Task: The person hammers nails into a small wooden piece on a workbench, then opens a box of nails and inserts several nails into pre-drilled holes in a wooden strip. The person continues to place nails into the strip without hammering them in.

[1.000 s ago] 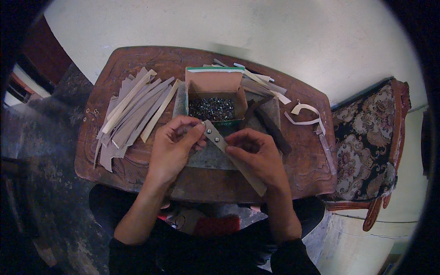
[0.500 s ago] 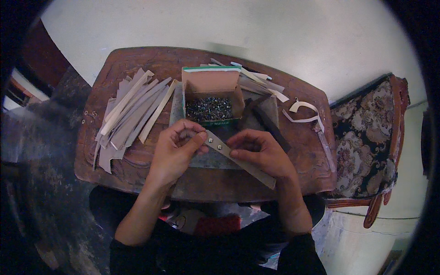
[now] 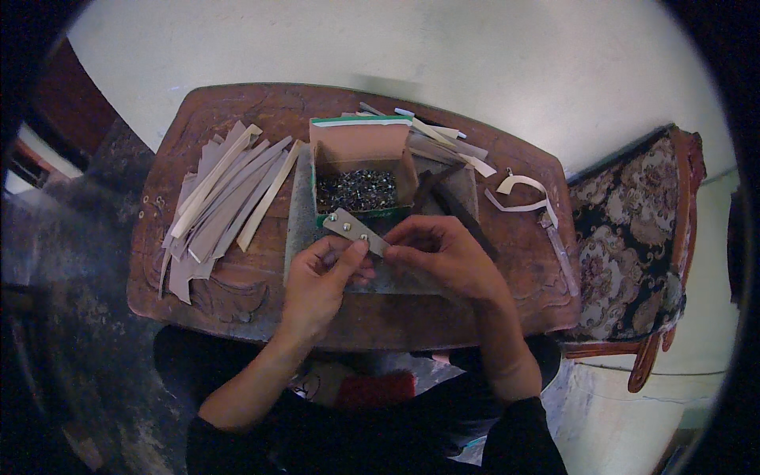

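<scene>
A flat grey-beige strip (image 3: pixel 355 232) lies across both my hands, just in front of an open cardboard box (image 3: pixel 408 170). Several shiny round metal studs (image 3: pixel 347 227) show along its far left part. My left hand (image 3: pixel 321 273) pinches the strip between thumb and fingers, with the thumb beside the nearest stud. The thumb and fingertips of my right hand (image 3: pixel 447 252) close on the strip farther right. Behind my hand, the rest of the strip is hidden. Inside the box lies a heap of small dark and shiny metal pieces (image 3: pixel 356 190).
On the carved wooden table (image 3: pixel 229 297), a pile of flat strips (image 3: pixel 226 194) lies left of the box. More strips (image 3: pixel 455 146) lie behind it at right. Dark strips (image 3: pixel 455 202) and a curled pale strip (image 3: pixel 524 182) are farther right. A flowered chair (image 3: pixel 625 237) adjoins the table.
The strip has shifted up and left toward the box, and another stud shows on it. My left hand has moved right along the strip, and my right hand now covers its lower end.
</scene>
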A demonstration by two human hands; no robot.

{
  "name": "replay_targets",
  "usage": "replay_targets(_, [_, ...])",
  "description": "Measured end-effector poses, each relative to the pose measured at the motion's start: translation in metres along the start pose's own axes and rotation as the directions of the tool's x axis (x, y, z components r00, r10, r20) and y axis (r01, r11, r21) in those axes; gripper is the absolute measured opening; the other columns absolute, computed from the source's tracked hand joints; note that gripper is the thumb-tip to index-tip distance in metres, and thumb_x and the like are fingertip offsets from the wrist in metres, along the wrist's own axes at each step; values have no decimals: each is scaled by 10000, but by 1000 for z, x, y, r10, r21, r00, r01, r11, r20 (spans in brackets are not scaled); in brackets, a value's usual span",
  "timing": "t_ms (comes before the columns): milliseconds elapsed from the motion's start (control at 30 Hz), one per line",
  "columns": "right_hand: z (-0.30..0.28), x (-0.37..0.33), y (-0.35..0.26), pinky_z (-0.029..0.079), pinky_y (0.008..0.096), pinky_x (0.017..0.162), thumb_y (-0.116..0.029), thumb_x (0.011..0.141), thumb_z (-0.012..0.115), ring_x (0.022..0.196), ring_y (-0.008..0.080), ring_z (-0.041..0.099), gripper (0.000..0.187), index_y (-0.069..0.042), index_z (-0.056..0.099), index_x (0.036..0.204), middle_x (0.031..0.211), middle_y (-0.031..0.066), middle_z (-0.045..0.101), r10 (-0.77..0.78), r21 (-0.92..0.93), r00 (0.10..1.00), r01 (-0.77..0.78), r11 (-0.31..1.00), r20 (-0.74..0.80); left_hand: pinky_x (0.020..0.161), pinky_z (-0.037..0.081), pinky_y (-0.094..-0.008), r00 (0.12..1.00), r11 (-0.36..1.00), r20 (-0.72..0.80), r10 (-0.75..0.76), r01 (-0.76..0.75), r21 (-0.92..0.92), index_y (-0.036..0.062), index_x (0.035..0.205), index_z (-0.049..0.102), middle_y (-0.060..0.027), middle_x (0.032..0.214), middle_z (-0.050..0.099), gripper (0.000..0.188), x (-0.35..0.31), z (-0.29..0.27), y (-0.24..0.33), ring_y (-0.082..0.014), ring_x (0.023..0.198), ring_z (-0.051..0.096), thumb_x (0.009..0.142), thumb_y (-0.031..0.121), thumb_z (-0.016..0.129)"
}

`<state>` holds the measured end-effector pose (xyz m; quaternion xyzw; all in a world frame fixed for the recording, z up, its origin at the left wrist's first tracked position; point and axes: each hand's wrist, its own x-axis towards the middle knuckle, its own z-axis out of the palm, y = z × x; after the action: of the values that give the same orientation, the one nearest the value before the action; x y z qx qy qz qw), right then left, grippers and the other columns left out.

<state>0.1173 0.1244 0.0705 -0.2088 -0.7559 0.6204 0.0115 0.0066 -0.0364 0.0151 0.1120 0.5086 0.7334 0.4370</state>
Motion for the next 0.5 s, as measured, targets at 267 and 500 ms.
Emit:
replay_targets(267, [14, 29, -15, 524, 388, 827, -146, 895, 620, 885, 353, 675, 234, 3, 645, 1073, 979, 190, 685, -380, -355, 898, 288, 889, -223, 679, 526, -263, 999, 1000, 32, 27, -28, 13, 16, 897, 628, -72, 841, 679, 155, 3, -8, -8, -137, 756, 654, 950, 162, 639])
replay_targets(500, [7, 49, -11, 510, 452, 806, -140, 908, 577, 908, 392, 654, 232, 10, 612, 1080, 976, 213, 672, -436, -716, 859, 125, 687, -269, 737, 558, -296, 993, 999, -107, 46, -49, -23, 40, 915, 637, -38, 926, 661, 116, 12, -7, 0, -113, 825, 628, 946, 151, 634])
